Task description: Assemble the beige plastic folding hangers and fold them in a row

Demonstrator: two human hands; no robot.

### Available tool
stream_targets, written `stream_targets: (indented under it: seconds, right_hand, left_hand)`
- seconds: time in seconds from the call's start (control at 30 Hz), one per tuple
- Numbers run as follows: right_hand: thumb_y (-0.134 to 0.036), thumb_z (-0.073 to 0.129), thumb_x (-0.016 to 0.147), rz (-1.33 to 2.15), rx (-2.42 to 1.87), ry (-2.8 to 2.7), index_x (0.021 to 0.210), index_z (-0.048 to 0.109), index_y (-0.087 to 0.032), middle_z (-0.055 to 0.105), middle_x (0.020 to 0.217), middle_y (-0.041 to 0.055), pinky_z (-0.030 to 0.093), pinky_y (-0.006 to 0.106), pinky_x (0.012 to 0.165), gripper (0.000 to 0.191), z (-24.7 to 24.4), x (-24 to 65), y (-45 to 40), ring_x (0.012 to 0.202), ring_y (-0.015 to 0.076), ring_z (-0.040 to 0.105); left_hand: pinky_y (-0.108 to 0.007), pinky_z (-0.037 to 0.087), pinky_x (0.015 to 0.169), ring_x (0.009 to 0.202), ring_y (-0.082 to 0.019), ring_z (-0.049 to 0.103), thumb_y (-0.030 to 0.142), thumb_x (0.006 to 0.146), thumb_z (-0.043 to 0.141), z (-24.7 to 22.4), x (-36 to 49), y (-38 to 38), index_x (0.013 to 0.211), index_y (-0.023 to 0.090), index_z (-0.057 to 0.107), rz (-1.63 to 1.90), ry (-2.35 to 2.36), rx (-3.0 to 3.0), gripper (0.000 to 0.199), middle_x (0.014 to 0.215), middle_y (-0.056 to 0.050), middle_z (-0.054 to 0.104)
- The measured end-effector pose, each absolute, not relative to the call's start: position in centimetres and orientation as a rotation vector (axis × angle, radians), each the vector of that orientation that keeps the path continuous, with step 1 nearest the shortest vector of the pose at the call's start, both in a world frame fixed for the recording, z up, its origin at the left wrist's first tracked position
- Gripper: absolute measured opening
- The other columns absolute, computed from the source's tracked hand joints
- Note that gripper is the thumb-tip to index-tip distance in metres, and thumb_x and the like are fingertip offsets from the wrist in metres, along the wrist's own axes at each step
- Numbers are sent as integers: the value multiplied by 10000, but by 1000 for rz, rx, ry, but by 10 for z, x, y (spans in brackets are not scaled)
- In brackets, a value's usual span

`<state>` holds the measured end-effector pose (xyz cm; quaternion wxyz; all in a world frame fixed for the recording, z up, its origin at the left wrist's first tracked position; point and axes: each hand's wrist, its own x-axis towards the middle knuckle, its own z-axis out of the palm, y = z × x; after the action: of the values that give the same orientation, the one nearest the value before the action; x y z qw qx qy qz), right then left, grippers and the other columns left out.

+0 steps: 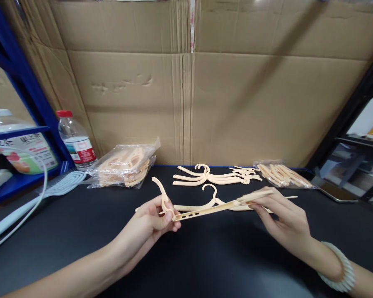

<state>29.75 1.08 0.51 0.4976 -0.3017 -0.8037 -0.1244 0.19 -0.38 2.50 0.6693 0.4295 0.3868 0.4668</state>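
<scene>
A cream plastic hanger assembly (205, 210) with a slotted bar spans between my two hands above the black table. My left hand (157, 219) pinches its left end, where a curved arm points up and left. At the right end, my right hand (281, 211) grips the bar between thumb and fingers; a light bracelet is on that wrist. Just behind the bar lies another cream hanger (192, 207) with its hook (210, 190) upward, partly hidden by the hands and bar. Farther back, several cream hangers (192, 179) lie stacked together.
On the black table (186, 265), a bag of cream parts (124, 165) sits back left, another bag (282, 174) back right. A red-capped bottle (77, 142), pale brush (65, 184) and white cable (45, 178) are left. A cardboard wall (186, 103) stands behind; a phone-like slab (335, 192) lies right.
</scene>
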Motion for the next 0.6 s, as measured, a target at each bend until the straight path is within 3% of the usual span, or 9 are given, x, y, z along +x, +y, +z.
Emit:
stream_targets:
  seconds: [0.3, 0.6]
  right_hand:
    - [-57, 569, 826, -267, -705, -1937, 991, 661, -249, 695, 812, 28, 525, 317, 653, 269, 4, 294, 8, 711, 177, 647]
    - [-24, 543, 830, -225, -668, -1970, 1046, 649, -223, 692, 836, 56, 519, 336, 646, 312, 6, 288, 2, 739, 188, 644]
  left_hand:
    - [-209, 427, 623, 624, -114, 535, 120, 676, 697, 18, 2, -5, 673, 174, 559, 1100, 943, 1023, 148, 640, 25, 578]
    - [-199, 375, 521, 519, -90, 484, 114, 551, 722, 25, 8, -4, 618, 169, 509, 1220, 1013, 1008, 229, 548, 56, 529]
